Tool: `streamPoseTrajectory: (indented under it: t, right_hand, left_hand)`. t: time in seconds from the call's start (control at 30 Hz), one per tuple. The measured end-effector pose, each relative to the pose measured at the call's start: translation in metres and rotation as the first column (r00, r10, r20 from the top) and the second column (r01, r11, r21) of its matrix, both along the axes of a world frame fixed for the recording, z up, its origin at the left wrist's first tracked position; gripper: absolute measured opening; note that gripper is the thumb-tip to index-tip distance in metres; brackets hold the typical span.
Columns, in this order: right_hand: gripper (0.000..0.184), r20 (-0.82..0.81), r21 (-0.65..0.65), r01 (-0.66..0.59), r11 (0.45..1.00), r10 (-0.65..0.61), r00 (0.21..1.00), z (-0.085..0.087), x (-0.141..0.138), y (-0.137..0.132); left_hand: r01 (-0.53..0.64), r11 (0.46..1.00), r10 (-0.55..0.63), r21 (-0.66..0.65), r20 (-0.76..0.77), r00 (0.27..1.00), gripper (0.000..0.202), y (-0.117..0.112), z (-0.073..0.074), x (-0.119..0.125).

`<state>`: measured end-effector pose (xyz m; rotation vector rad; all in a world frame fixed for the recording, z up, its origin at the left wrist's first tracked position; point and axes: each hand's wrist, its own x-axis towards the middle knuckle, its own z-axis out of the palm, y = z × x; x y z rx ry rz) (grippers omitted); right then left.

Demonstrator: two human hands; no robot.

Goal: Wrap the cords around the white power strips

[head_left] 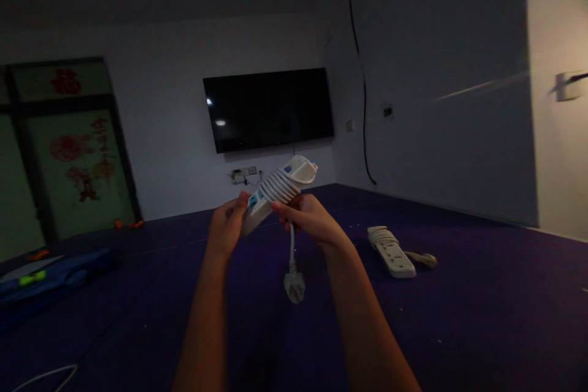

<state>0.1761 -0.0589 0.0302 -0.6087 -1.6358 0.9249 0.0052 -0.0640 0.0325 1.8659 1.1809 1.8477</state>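
A white power strip [258, 211] with blue-marked sockets is held up in front of me, tilted with its far end up to the right. Its white cord [281, 186] is coiled in several turns around the upper half. My left hand [228, 220] grips the lower left end, thumb on top. My right hand [309, 214] is closed at the coil's lower side, with thumb and fingers on the cord and strip. From beneath the right hand a short cord length hangs down, ending in a plug [294, 286] with its prongs toward me.
A second power strip [394, 255], cord wrapped at one end, lies on the dark purple floor [478, 294] to the right. Blue cloth [68, 275] lies at left, a thin white cable [46, 373] at lower left. A television [271, 110] hangs on the far wall.
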Motion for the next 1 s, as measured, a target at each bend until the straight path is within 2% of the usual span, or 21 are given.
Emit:
streamPoseTrajectory:
  t: [0.1,0.2,0.3,0.4,0.5,0.7,1.0]
  right_hand:
    - [0.039,0.083,0.048,-0.076,0.996,0.072,0.994,-0.003,0.01,0.003]
    - [0.036,0.118,0.072,-0.137,0.988,0.128,0.985,-0.004,0.016,0.002]
    - [0.035,0.114,0.088,-0.199,0.976,0.188,0.975,-0.005,0.018,0.002]
    - [0.035,0.117,0.094,-0.25,0.964,0.238,0.964,-0.007,0.019,0.004]
    - [0.036,0.126,0.102,-0.268,0.958,0.255,0.959,-0.009,0.021,0.008]
    - [0.039,0.125,0.12,-0.277,0.953,0.263,0.957,-0.01,0.022,0.011]
    - [0.048,0.096,0.101,-0.226,0.969,0.217,0.972,-0.01,0.017,0.012]
  left_hand:
    - [0.049,0.995,-0.056,-0.081,-0.084,0.995,0.063,-0.008,0.002,0.0]
    - [0.132,0.985,-0.145,-0.11,-0.122,0.982,0.059,-0.013,0.002,0.003]
    - [0.229,0.967,-0.242,-0.111,-0.112,0.964,0.054,-0.012,0.0,0.006]
    - [0.271,0.956,-0.279,-0.112,-0.06,0.958,0.055,-0.008,-0.002,0.007]
    - [0.247,0.964,-0.25,-0.093,-0.016,0.968,0.057,-0.005,-0.003,0.009]
    - [0.069,0.998,-0.07,-0.011,-0.057,0.996,0.061,-0.006,-0.002,0.015]
    - [0.005,1.0,-0.002,0.027,-0.092,0.996,0.062,-0.007,-0.001,0.018]
